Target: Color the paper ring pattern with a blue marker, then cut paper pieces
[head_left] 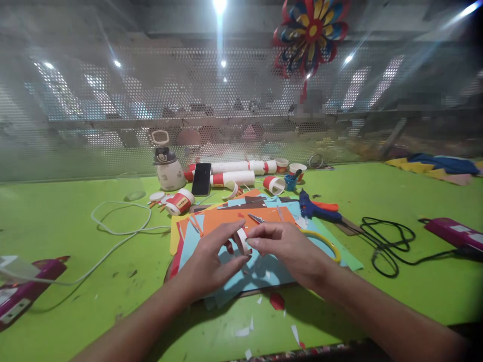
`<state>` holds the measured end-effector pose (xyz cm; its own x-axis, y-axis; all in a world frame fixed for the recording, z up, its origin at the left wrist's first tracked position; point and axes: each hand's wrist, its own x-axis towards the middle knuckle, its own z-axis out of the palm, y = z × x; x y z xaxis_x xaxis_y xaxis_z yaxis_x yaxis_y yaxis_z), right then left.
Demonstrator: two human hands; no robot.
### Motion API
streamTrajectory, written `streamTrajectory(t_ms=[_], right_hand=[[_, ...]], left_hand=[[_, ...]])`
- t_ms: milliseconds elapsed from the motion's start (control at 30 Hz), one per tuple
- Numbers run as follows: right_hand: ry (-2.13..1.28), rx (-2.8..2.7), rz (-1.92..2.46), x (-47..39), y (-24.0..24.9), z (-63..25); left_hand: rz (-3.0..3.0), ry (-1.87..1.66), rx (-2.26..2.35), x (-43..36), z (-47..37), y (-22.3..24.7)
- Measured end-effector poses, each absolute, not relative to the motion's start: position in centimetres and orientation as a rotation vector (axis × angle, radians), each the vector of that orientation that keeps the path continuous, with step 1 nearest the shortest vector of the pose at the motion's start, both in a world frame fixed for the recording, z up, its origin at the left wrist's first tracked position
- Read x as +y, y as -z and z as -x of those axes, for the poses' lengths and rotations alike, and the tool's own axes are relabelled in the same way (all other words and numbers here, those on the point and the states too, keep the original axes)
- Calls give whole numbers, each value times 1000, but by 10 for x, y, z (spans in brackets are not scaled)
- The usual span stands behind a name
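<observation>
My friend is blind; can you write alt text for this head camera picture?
Two bare hands, left hand and right hand, pinch a small white paper strip above coloured paper sheets on a green table; a blue glue gun lies behind.

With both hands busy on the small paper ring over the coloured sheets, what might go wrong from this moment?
1. The left hand and right hand pinch a thin white-and-red paper ring; too much pressure may crease or tear it.
2. The scissors lie partly under the right wrist, which might catch them.
3. The blue glue gun and its black cord lie close by; a snagged cord may drag the gun over the paper sheets.
</observation>
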<state>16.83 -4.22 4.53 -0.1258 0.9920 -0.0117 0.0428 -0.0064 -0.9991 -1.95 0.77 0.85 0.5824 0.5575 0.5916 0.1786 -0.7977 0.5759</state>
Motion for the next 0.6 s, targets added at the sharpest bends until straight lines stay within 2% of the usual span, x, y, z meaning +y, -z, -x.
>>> streamTrajectory(t_ms=[600], right_hand=[[-1358,-1259,1130,-41,-38,-172]], left_hand=[[-2394,-1105,695,10,21,-7]])
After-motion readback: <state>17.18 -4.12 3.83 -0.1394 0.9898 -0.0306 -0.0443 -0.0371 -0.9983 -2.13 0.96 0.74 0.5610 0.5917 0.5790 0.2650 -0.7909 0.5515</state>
